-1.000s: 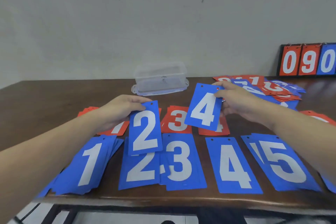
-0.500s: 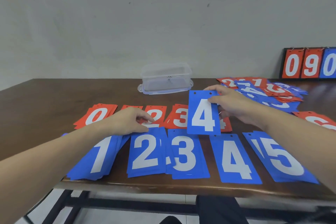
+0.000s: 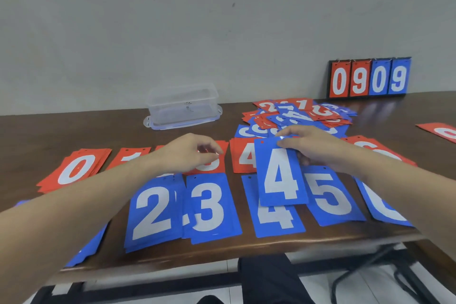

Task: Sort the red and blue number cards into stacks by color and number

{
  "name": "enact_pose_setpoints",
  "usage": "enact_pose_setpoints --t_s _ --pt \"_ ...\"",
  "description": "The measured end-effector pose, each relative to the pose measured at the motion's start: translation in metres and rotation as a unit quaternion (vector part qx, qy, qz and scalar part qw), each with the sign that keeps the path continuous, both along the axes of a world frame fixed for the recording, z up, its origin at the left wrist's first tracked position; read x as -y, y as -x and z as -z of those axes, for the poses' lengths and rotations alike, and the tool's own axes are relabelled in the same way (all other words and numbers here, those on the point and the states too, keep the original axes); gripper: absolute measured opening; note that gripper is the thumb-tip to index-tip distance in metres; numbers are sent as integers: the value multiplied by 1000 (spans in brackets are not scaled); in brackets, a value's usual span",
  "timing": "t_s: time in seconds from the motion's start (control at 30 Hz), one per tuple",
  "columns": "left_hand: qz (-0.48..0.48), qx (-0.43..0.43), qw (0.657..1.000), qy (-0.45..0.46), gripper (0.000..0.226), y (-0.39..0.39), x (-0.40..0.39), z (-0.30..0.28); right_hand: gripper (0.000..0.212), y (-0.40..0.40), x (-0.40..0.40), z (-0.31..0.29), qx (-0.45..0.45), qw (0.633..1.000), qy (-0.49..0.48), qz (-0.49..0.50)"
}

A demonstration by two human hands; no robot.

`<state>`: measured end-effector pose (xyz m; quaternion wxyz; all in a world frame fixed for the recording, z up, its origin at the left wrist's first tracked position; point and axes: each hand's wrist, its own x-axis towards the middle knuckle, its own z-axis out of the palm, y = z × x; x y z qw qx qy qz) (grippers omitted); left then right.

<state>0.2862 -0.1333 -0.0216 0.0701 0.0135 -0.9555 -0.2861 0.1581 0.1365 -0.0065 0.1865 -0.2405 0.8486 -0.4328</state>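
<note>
The left hand, which a second ago was laying a blue card marked 2, has let it go; that card now lies flat on the blue stack of 2 cards at the near left of the dark wooden tabletop, so that placement looks finished. The hand has lifted off and hovers above the far row of red stacks, between the red stack of 0 cards and the red stack of 4 cards; its fingers are loosely curled and hold nothing; the forearm reaches in from the near left.

To the right of the blue stack of 3 cards, the loose blue card with a white 4 has travelled nearer and lower; it now overlaps the far half of the blue stack of 4 cards, upright and slightly off to the right, so its drop appears imminent but not yet done. The right hand pinches the card's far edge, thumb on top; the forearm comes in from the near right, crossing above the blue stack of 5 cards.

Beyond the right hand the unsorted heap of mixed red and blue cards remains, so much sorting is left.
</note>
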Motion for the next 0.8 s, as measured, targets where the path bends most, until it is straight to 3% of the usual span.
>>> enact_pose_setpoints --t_s 0.17,0.37,0.8 --pt "13 6 1000 5 13 9 -10 2 9 -9 4 17 -76 992 -89 -51" --pt "5 17 1000 -3 12 22 -10 -1 25 -2 9 25 -253 943 -198 -92" --pt "-5 3 1000 25 21 112 -34 -3 9 89 -29 29 -259 959 -109 37"
